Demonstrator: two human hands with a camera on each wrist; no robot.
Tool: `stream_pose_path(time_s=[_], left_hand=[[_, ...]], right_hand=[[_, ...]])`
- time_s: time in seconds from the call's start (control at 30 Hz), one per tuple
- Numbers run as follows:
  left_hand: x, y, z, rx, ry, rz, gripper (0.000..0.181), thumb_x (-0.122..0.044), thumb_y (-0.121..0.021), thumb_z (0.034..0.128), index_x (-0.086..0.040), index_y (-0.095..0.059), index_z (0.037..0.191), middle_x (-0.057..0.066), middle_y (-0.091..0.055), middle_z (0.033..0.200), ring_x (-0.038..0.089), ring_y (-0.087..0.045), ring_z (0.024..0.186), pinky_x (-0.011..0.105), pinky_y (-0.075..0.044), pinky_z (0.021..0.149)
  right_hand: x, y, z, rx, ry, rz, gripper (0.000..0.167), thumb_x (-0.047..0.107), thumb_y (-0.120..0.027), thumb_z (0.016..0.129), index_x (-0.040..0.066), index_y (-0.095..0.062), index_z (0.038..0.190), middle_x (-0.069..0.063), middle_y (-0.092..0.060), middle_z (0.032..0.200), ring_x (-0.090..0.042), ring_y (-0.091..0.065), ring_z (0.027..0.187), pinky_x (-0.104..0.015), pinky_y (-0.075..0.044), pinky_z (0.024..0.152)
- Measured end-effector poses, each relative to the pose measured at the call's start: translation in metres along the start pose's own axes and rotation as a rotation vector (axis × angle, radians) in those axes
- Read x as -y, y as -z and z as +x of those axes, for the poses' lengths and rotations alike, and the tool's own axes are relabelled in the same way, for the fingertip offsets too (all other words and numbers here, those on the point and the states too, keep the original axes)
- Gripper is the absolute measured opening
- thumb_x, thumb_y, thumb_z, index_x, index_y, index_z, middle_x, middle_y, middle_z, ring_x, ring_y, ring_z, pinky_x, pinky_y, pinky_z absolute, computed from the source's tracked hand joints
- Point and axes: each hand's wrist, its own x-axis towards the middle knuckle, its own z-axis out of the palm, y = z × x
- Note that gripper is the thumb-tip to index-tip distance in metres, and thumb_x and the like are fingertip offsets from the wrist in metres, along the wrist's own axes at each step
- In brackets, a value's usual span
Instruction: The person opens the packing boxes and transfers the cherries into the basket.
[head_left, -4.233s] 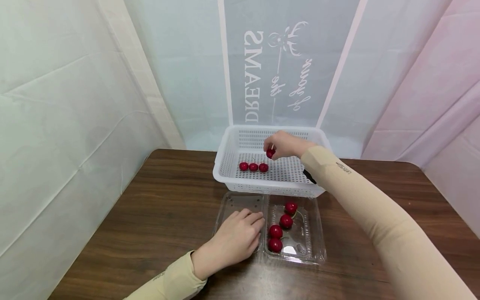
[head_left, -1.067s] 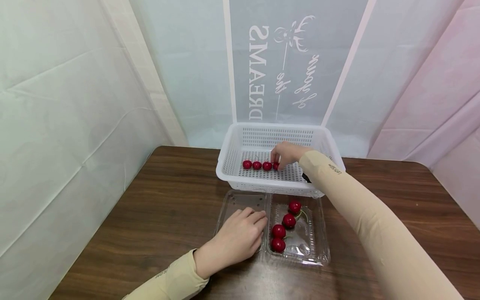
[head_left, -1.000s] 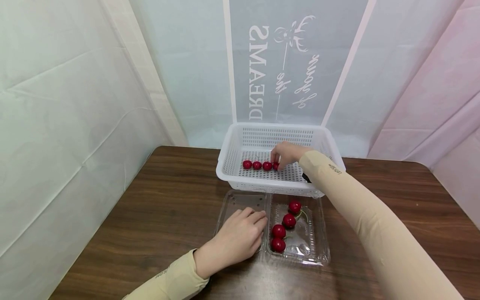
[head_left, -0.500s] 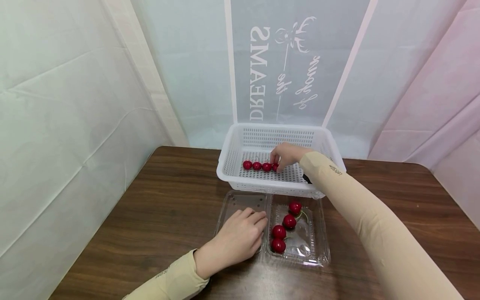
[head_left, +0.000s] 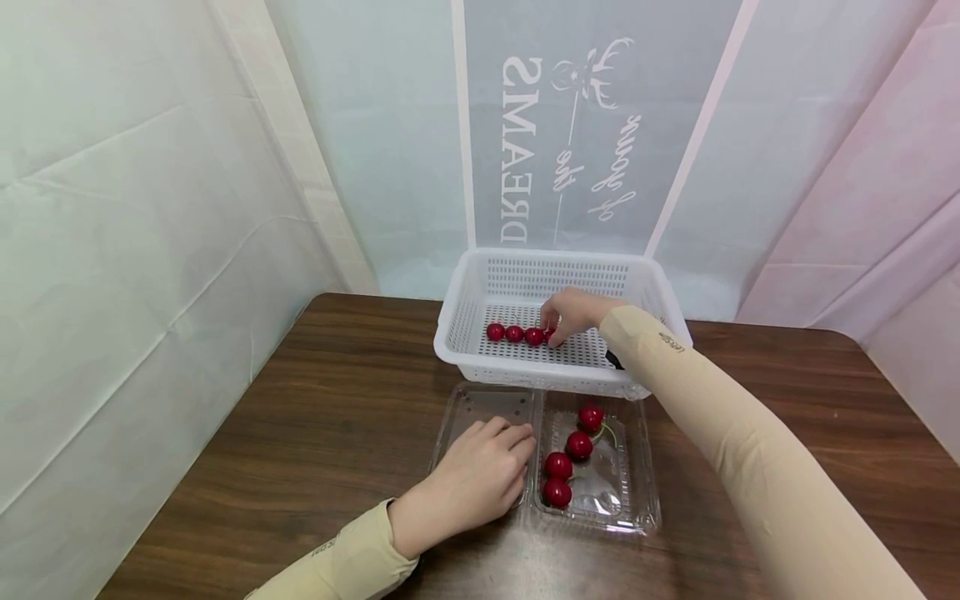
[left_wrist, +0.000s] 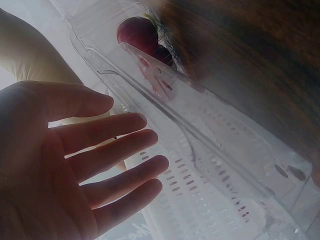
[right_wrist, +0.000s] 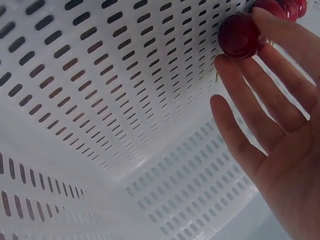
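A white plastic basket (head_left: 491,368) holds a row of red cherries (head_left: 514,333) on its slotted floor. At the row's right end my right hand (head_left: 576,312) pinches a cherry (right_wrist: 241,36) between thumb and fingers; the head view shows only part of this cherry. In the right wrist view the other fingers spread loosely beside it. In front of the basket lies an opened clear clamshell box (head_left: 637,500) with several cherries (head_left: 557,493), some with green stems. My left hand (head_left: 472,475) rests on its lid (head_left: 480,403), and the left wrist view shows those fingers extended and holding nothing.
The brown wooden table (head_left: 337,400) spreads to both sides of the box and basket. A grey-blue curtain (head_left: 540,167) with white lettering hangs right behind the basket. White fabric (head_left: 150,208) closes off the left side.
Since the oldest frame, my right hand has lowered its cherry from above the basket floor to the right end of the row. Over the last second, the right hand barely shifts; the left stays put.
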Motion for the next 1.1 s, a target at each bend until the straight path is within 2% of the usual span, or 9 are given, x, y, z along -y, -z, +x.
stream_pose_path(time_s=[0.23, 0.67, 1.1], left_hand=[[-0.001, -0.001, 0.000, 0.005, -0.006, -0.001, 0.027, -0.022, -0.058, 0.0861, -0.012, -0.069, 0.109, 0.000, -0.067, 0.115, 0.017, -0.059, 0.099, 0.029, -0.048, 0.073], [0.000, 0.000, 0.001, 0.006, -0.003, -0.009, 0.026, -0.023, -0.059, 0.0866, -0.012, -0.069, 0.109, 0.001, -0.066, 0.116, 0.017, -0.059, 0.099, 0.029, -0.048, 0.073], [0.000, -0.003, 0.000, 0.002, 0.000, -0.017, 0.026, -0.022, -0.058, 0.0864, -0.012, -0.069, 0.108, 0.001, -0.066, 0.116, 0.017, -0.059, 0.099, 0.030, -0.048, 0.074]], right_hand=[[-0.001, 0.000, -0.002, -0.039, -0.006, -0.017, 0.020, 0.029, -0.063, 0.090, 0.012, -0.069, 0.099, -0.006, -0.071, 0.099, -0.023, -0.064, 0.095, -0.042, -0.048, 0.089], [0.000, 0.013, -0.009, -0.076, 0.021, -0.041, 0.014, 0.021, -0.064, 0.088, 0.011, -0.070, 0.096, -0.007, -0.070, 0.099, -0.025, -0.063, 0.096, -0.043, -0.048, 0.089], [0.006, 0.025, -0.020, -0.082, 0.033, -0.063, 0.018, 0.019, -0.062, 0.089, 0.009, -0.069, 0.102, -0.008, -0.070, 0.100, -0.025, -0.063, 0.096, -0.044, -0.048, 0.089]])
